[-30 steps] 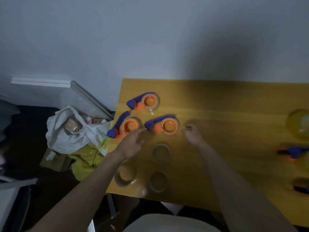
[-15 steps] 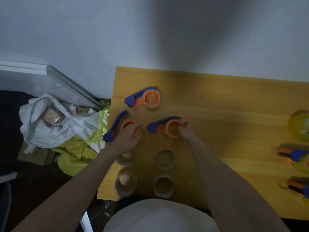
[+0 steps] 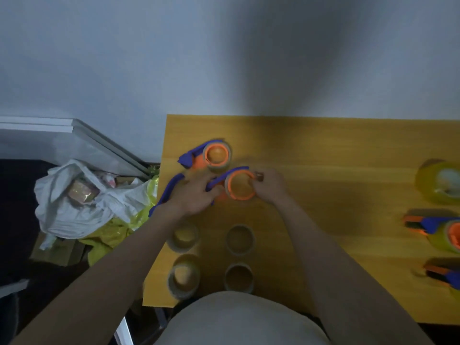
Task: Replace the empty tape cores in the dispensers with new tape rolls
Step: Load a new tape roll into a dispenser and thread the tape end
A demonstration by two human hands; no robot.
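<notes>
Three blue-and-orange tape dispensers sit at the left end of the yellow table [image 3: 323, 150]. My left hand [image 3: 193, 195] grips the blue handle of the middle dispenser [image 3: 240, 185], which is lifted and tilted toward me. My right hand [image 3: 270, 185] pinches the right rim of its orange wheel and brown core. A second dispenser [image 3: 211, 155] lies behind it. The third dispenser [image 3: 169, 192] shows only its blue handle beside my left wrist. Several empty brown tape cores stand near the front edge, among them core [image 3: 240, 239] and core [image 3: 184, 277].
At the right edge stand a yellow tape roll [image 3: 440, 183] and two more dispensers, one [image 3: 438, 230] loaded with yellow tape and one [image 3: 445, 275] partly out of view. Left of the table, white cloth and bags [image 3: 82, 197] lie on the floor.
My left hand has moved from the left dispenser onto the middle dispenser's handle. Both hands have lifted the middle dispenser and tilted it up. The view has shifted closer and rightward.
</notes>
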